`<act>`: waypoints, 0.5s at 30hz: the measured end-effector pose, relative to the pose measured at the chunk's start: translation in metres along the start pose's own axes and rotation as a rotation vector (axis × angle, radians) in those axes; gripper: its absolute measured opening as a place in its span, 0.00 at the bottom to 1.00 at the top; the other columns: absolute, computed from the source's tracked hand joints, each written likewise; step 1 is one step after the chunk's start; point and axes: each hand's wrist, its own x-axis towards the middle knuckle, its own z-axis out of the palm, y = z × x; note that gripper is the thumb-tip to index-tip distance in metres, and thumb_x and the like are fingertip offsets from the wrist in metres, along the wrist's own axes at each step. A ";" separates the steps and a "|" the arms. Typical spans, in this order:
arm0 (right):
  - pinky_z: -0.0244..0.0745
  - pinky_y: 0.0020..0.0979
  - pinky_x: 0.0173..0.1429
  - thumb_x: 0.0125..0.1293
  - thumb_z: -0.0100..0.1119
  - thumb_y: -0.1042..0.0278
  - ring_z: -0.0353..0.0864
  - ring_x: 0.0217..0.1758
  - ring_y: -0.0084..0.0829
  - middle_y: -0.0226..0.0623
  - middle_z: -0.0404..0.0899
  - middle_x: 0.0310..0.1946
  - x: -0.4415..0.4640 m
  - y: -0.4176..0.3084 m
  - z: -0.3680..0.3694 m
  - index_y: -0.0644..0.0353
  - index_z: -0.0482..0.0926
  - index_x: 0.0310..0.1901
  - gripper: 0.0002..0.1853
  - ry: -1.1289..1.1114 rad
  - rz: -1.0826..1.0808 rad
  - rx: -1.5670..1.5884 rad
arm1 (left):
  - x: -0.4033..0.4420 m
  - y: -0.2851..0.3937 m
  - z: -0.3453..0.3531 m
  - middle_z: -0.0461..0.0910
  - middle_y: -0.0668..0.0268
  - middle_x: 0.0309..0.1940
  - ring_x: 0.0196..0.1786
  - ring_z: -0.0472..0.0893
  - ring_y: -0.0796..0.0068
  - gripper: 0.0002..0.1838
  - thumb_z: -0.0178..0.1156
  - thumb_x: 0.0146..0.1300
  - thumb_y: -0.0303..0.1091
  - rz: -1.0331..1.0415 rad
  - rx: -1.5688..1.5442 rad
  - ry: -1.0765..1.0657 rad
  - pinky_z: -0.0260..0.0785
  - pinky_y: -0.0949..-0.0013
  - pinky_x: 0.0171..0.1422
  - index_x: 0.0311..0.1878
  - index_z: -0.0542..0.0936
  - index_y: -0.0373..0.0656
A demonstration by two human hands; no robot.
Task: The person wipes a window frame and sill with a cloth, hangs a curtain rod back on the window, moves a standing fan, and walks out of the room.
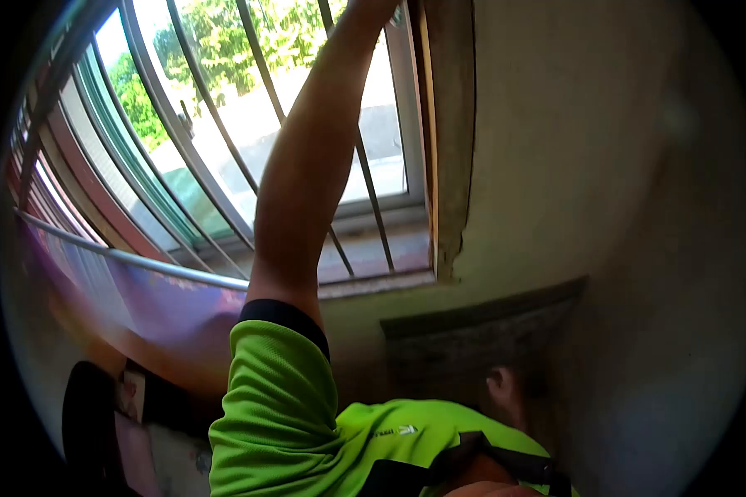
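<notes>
My left arm, in a bright green short sleeve with a dark cuff, stretches up past the barred window. My left hand (375, 8) is at the top edge, close to the upper part of the window frame (417, 108). Most of this hand is cut off, so its fingers and anything in them are hidden. Beyond my chest, a small dim patch of skin looks like my right hand (503, 388), low in front of a dark recess below a ledge (481, 319). Shadow and blur hide its finger shape.
Metal bars (261, 62) cross the window, with sliding panes behind them. A silver rod (141, 262) carries purple, sheer-looking fabric (174, 298) at the left. Lower left are a black object (91, 422) and a pale patterned surface (178, 455). A plain wall (572, 166) rises at the right.
</notes>
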 end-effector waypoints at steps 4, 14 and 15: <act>0.78 0.37 0.48 0.62 0.65 0.67 0.82 0.47 0.40 0.48 0.79 0.47 0.009 -0.025 -0.015 0.65 0.78 0.52 0.18 -0.030 -0.079 0.016 | -0.126 0.058 -0.010 0.83 0.66 0.37 0.38 0.81 0.74 0.14 0.58 0.71 0.38 -0.494 0.016 0.017 0.73 0.71 0.42 0.54 0.76 0.43; 0.79 0.39 0.49 0.65 0.62 0.66 0.84 0.46 0.43 0.51 0.77 0.50 0.010 -0.078 -0.025 0.66 0.77 0.53 0.18 -0.171 -0.115 -0.101 | -0.427 0.128 -0.001 0.70 0.48 0.65 0.65 0.72 0.56 0.31 0.52 0.73 0.31 -0.972 -0.305 -0.080 0.63 0.60 0.68 0.76 0.55 0.40; 0.79 0.39 0.49 0.65 0.62 0.66 0.84 0.46 0.43 0.51 0.77 0.50 0.010 -0.075 -0.023 0.66 0.77 0.53 0.18 -0.179 -0.113 -0.105 | -0.441 0.129 -0.001 0.68 0.47 0.67 0.68 0.69 0.53 0.31 0.52 0.73 0.31 -0.963 -0.192 -0.098 0.60 0.59 0.71 0.76 0.55 0.39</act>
